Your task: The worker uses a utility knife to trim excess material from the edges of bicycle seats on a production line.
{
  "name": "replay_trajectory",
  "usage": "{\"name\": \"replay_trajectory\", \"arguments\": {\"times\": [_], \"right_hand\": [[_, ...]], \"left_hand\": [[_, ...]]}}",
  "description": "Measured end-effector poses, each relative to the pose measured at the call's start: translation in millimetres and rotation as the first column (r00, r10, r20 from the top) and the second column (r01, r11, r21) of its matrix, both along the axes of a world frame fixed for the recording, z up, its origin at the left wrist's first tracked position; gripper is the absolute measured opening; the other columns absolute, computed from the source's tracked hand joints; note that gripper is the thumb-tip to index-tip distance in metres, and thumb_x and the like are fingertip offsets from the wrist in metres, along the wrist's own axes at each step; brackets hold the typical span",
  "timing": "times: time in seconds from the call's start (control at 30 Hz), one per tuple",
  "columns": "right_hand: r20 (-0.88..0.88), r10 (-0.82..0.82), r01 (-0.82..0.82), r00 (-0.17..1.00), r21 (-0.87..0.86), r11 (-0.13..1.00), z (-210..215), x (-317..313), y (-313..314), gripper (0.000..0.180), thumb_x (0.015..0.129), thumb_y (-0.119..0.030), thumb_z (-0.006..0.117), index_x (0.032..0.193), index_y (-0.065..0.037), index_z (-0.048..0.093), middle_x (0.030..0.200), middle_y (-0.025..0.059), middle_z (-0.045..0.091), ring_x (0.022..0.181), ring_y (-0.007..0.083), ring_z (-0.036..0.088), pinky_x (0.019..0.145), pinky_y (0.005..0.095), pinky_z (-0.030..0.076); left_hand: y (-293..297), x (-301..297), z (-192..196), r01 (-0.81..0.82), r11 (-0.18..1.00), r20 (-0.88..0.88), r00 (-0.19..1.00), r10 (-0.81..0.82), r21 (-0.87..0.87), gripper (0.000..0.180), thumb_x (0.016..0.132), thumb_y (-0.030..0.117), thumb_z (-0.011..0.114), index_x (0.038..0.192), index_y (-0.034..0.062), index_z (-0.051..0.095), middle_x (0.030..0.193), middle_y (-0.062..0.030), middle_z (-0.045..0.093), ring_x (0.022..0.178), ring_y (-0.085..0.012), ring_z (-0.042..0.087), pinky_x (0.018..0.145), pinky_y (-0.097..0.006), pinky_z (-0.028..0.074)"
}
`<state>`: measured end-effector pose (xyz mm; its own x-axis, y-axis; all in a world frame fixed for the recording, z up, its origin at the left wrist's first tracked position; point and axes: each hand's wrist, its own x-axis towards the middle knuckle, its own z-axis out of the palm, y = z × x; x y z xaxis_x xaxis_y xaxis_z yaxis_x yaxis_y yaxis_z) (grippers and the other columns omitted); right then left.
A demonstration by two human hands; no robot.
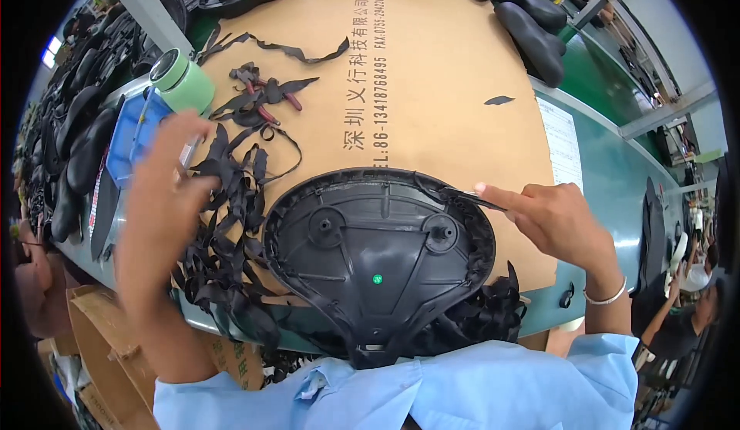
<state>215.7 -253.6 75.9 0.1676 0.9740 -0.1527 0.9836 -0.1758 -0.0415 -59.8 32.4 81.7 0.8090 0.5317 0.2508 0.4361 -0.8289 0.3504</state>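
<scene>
A black bicycle saddle lies underside up in front of me, its narrow end toward my body. Two round bosses and a small green sticker show on its shell. My right hand is at the saddle's right rim, fingers closed on a thin, dark, flat piece that reaches the rim; its exact kind is unclear. Blurred by motion, my left hand is raised left of the saddle, thumb and fingers apart with nothing seen between them. It is nearest a heap of black trimmed strips.
Brown cardboard covers the green table. Red-handled tools lie among scraps beyond the heap. A green cup and blue tray stand at left. More saddles sit far right; an open carton is lower left.
</scene>
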Motion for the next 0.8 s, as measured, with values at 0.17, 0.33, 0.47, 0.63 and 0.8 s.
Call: {"name": "replay_trajectory", "arguments": {"times": [0.17,0.33,0.47,0.63,0.8], "right_hand": [[-0.399,-0.097,0.121,0.912,0.035,0.992,-6,10,-22,0.052,0.083,-0.008,0.059,0.133,-0.02,0.049,0.061,0.0115,0.057,0.055,0.0315,0.055,0.052,0.0392,0.041],[-0.471,-0.12,0.109,0.874,-0.05,0.993,-13,11,-12,0.056,0.085,-0.011,0.056,0.139,-0.018,0.039,0.065,0.0135,0.059,0.058,0.0345,0.057,0.056,0.043,0.043],[-0.37,-0.131,0.188,0.92,0.122,0.974,-52,3,-15,0.06,0.085,-0.009,0.057,0.14,-0.017,0.036,0.083,0.0164,0.064,0.064,0.037,0.059,0.059,0.0422,0.047],[-0.367,-0.159,0.264,0.916,0.257,0.93,-89,-51,-47,0.067,0.081,-0.009,0.06,0.142,-0.004,0.031,0.062,0.0141,0.054,0.051,0.0294,0.056,0.043,0.0418,0.043],[-0.348,-0.265,0.35,0.9,0.209,0.913,-86,-81,-64,0.067,0.081,-0.007,0.06,0.142,-0.004,0.031,0.06,0.0135,0.053,0.047,0.0295,0.054,0.044,0.0406,0.044]], "left_hand": [[-51,-39,-50,-0.139,0.514,-0.219,0.971,-0.097,-0.846,0.023,0.083,0.02,0.063,0.093,-0.0001,0.063,0.069,-0.0087,0.066,0.066,-0.0149,0.066,0.063,-0.031,0.053],[-154,-8,-79,0.06,0.139,0.119,0.875,0.47,-0.988,0.064,0.076,0.019,0.073,0.127,-0.0038,0.043,0.123,-0.0134,0.052,0.111,-0.0195,0.051,0.098,-0.032,0.039],[-121,24,-58,0.044,0.452,0.25,0.879,0.407,-0.891,0.053,0.084,0.01,0.064,0.128,-0.0048,0.041,0.119,-0.0133,0.053,0.107,-0.0195,0.052,0.096,-0.032,0.04],[-131,14,-51,-0.04,0.599,0.241,0.892,0.382,-0.8,0.057,0.084,0.012,0.065,0.131,-0.0054,0.038,0.121,-0.0144,0.052,0.109,-0.0214,0.051,0.097,-0.033,0.039],[-171,18,-51,-0.096,0.649,0.279,0.848,0.45,-0.755,0.058,0.085,0.013,0.066,0.132,-0.0064,0.037,0.127,-0.0169,0.047,0.115,-0.0231,0.046,0.101,-0.033,0.034]]}}
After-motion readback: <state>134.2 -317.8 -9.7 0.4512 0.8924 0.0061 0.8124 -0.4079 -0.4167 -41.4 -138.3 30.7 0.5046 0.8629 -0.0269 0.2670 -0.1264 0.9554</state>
